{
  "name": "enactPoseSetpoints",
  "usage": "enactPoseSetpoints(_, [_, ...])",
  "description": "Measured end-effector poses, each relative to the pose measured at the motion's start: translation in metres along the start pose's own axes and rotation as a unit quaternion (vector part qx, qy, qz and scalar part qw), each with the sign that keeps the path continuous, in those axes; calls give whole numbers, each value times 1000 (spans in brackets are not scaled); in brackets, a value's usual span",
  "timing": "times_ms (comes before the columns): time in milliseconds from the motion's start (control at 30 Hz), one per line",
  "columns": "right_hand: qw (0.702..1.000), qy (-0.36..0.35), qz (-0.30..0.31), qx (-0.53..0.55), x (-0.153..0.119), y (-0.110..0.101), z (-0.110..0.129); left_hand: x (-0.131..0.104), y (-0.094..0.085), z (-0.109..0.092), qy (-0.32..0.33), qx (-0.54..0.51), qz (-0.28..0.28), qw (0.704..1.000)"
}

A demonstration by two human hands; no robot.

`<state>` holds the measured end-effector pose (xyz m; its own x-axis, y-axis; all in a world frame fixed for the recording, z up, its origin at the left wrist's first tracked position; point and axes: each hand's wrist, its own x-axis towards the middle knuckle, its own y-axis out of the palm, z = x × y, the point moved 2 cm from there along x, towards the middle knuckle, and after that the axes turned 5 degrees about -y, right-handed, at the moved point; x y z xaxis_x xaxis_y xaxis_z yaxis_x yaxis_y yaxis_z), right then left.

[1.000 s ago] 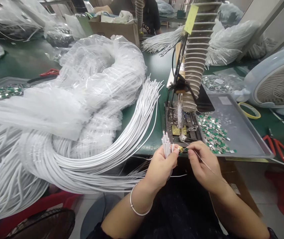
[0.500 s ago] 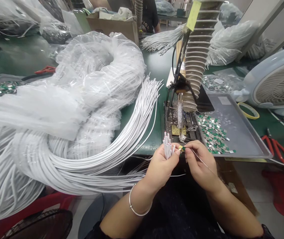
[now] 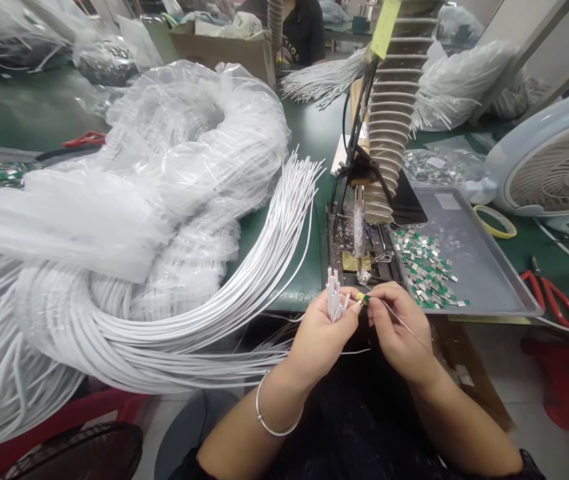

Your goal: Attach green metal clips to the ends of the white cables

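- At the near edge of the bench (image 3: 309, 280), my two hands have closed up on each other: a second ago a little gap showed between my fingertips, and now the right ones meet the small yellow-and-green piece (image 3: 364, 298) at the left ones.
- A second ago I saw only yellow on that piece; its green end shows now, much as it did half a second ago.
- For the work, I take this to mean both hands are busy at one spot (a fiddly one), just on the near side of the soldering iron (image 3: 359, 230), which points tip down over its stand.
- My left hand (image 3: 322, 337) is curled round a bunch of white cables (image 3: 333, 300), their ends standing up above my fist, while thumb and forefinger reach to the yellow end of the piece.
- My right hand (image 3: 399, 327) is pinched together at the green end, with a thin wire (image 3: 404, 323) that seems held there and trails back over the hand; which hand bears the piece more, I cannot tell.
- Beyond my right hand, small green-and-silver boards (image 3: 424, 270) lie heaped in the grey tray (image 3: 494, 267).
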<state>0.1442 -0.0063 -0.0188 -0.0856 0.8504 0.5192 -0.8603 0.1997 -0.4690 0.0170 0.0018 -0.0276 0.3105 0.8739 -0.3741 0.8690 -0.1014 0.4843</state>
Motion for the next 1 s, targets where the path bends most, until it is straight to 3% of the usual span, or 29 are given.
enactPoseSetpoints(200, [1000,-19,-16,-10,0,1,0,1,0,-1,-2,12,-35,999])
enactPoseSetpoints(333, [997,-44,-55,-38,-6,2,-3,3,1,-3,-5,6,-51,999])
enactPoseSetpoints(500, [991,-64,-116,2,-15,4,-8,5,4,-7,-6,-2,-77,997])
enactPoseSetpoints(733, [981,-158,-106,-45,-10,3,-4,5,6,-12,3,1,-80,997])
enactPoseSetpoints(1000, [976,-165,-105,-93,-4,1,-3,8,9,-17,8,6,-80,997])
